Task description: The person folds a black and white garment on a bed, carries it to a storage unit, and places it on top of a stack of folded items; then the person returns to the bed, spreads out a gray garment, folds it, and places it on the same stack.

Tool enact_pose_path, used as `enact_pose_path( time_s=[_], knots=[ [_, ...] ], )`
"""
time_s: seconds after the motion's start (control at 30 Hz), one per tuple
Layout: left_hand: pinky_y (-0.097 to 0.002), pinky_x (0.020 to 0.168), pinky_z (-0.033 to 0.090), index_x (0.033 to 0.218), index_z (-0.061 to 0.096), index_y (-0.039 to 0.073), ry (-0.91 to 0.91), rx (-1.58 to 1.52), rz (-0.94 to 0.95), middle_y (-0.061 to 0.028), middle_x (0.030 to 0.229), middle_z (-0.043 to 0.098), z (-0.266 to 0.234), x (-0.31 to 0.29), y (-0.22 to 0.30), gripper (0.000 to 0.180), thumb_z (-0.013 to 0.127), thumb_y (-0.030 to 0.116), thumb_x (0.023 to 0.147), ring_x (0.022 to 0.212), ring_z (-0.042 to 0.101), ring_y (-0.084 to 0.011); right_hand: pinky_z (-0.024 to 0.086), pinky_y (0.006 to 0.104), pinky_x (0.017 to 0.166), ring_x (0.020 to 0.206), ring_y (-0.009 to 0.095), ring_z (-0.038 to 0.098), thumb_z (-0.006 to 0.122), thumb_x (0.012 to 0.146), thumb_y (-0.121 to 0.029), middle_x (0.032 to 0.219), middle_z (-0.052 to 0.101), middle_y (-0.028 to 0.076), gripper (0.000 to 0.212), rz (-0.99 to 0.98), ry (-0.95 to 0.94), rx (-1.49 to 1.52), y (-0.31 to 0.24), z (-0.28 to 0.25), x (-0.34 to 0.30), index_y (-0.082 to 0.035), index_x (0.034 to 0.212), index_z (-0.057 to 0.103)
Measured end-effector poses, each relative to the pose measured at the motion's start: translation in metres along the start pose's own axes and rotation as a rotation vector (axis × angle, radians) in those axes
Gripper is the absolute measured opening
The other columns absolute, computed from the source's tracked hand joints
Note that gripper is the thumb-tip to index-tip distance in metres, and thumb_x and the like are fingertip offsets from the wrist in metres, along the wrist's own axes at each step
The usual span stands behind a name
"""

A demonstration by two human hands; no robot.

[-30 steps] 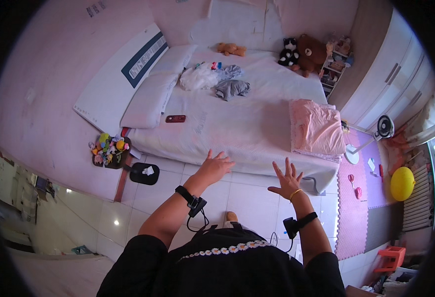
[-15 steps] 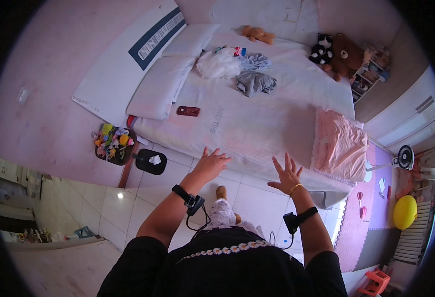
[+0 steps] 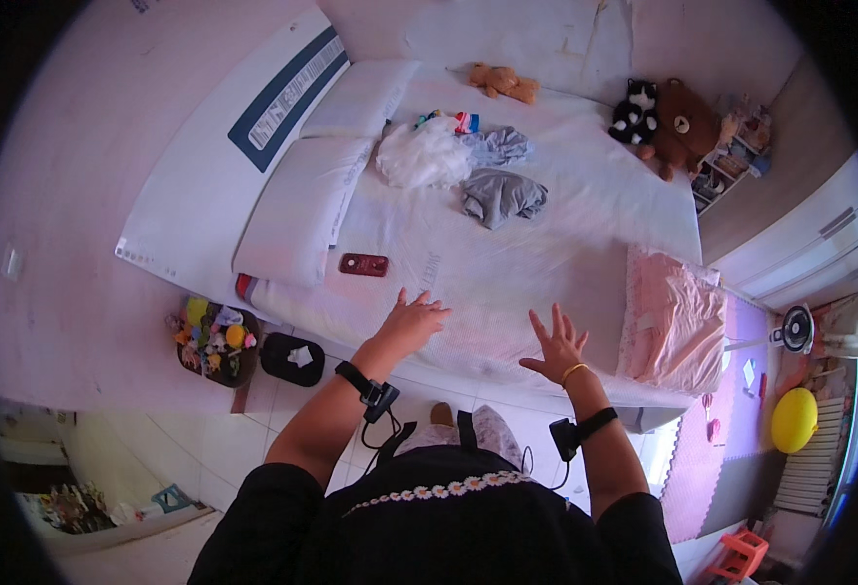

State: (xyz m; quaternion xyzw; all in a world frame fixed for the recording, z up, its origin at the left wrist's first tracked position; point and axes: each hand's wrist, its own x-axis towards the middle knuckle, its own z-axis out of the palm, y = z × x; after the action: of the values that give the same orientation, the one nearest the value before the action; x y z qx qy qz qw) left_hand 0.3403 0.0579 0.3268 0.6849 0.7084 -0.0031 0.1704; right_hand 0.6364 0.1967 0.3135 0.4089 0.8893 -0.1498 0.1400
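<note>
My left hand (image 3: 407, 325) is held out over the near edge of the bed (image 3: 487, 292), fingers spread and holding nothing. To its right, my right hand (image 3: 554, 346) is also open and empty, palm turned partly inward. A dark red phone-like object (image 3: 363, 265) lies on the sheet just beyond my left hand. Farther back are a heap of white fluffy cloth (image 3: 424, 153), a crumpled grey cloth (image 3: 503, 197) and a blue-grey garment (image 3: 497, 145). A folded pink blanket (image 3: 678, 322) rests at the bed's right end, near my right hand.
Pillows (image 3: 302, 207) line the headboard at left. A bin (image 3: 292, 359) and a basket of small toys (image 3: 216, 341) stand beside the bed. Plush toys (image 3: 680, 127) sit at the far right. A fan (image 3: 797, 329) and yellow balloon (image 3: 795, 420) are at right.
I have moved closer to the bed, so my hands now reach over its near edge. Both hands stay open and empty. The things on the bed have not moved.
</note>
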Motion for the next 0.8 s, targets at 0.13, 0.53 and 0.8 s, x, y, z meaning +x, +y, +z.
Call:
enact_pose_path(
  time_s=[0.13, 0.53, 0.8],
  knots=[
    [-0.0668, 0.115, 0.018, 0.14, 0.055, 0.017, -0.033, -0.084, -0.04, -0.01, 0.147, 0.051, -0.007, 0.018, -0.025, 0.041, 0.055, 0.024, 0.099, 0.144, 0.036, -0.0308, 0.013, 0.0776, 0.11, 0.151, 0.044, 0.009, 0.077, 0.073, -0.063, 0.166, -0.003, 0.016, 0.109, -0.002, -0.068, 0.0, -0.002, -0.011, 0.044, -0.038, 0.158, 0.013],
    [-0.0651, 0.113, 0.026, 0.136, 0.057, 0.016, 0.003, -0.168, -0.242, -0.0088, 0.143, 0.056, -0.001, 0.081, -0.121, 0.039, 0.056, 0.024, 0.098, 0.141, 0.041, -0.0301, 0.015, 0.0753, 0.111, 0.151, 0.041, 0.012, 0.074, 0.077, -0.064, 0.167, 0.0, 0.014, 0.105, -0.112, -0.252, -0.058, -0.019, -0.027, 0.265, -0.036, 0.159, 0.013],
    [-0.0649, 0.113, 0.025, 0.14, 0.053, 0.017, -0.091, -0.273, -0.307, -0.009, 0.145, 0.053, 0.016, 0.155, -0.151, 0.042, 0.055, 0.028, 0.099, 0.141, 0.041, -0.0307, 0.016, 0.073, 0.113, 0.152, 0.036, 0.011, 0.07, 0.083, -0.061, 0.167, 0.001, 0.012, 0.102, -0.107, -0.407, -0.106, -0.014, -0.009, 0.397, -0.031, 0.16, 0.01]
  ],
)
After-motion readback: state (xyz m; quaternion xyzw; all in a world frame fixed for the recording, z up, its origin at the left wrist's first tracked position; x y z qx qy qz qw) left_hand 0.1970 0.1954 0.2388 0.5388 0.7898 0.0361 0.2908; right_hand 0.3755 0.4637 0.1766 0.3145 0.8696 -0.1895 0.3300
